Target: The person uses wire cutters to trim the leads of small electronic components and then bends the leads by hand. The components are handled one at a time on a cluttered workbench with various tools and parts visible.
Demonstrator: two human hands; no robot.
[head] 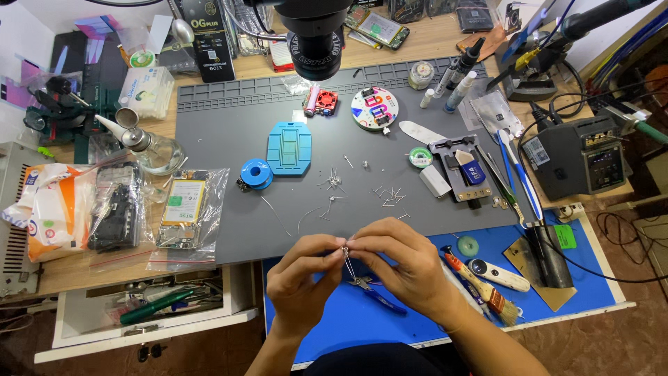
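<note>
Pinching a small metal component (344, 251) between the fingertips, the left hand (300, 278) and the right hand (403, 264) are meeting above the near edge of the bench, over the blue mat (334, 320). Both hands are closing narrowly on the part, thumbs and forefingers pressing together at one point; thin wire leads are hanging down from the component between the palms. What kind of part it is cannot be told at this size.

Directly under the hands, a small pair of blue-handled pliers (376, 292) is lying on the blue mat, apart from the fingers. To the right of it, a wooden-handled brush (480, 285) and a white oblong tool (497, 273) are resting on the same mat.

Beyond the hands, the grey work mat (229, 139) is carrying loose components with wire leads (390, 197), scattered well apart from the hands. Farther back, a blue rectangular frame (289, 147) is lying beside a blue spool of wire (256, 173), and a round white disc with coloured parts (374, 108) is sitting near the mat's far edge. A grey clamp fixture (459, 167) is holding a blue block at the right of the mat, with tweezers (511, 181) lying just beside it.

A black microscope lens (316, 42) is hanging over the far side of the mat. At the left, clear bags holding circuit boards (184, 209) are lying partly on the grey mat, and a soldering station (574, 160) is standing at the right.
</note>
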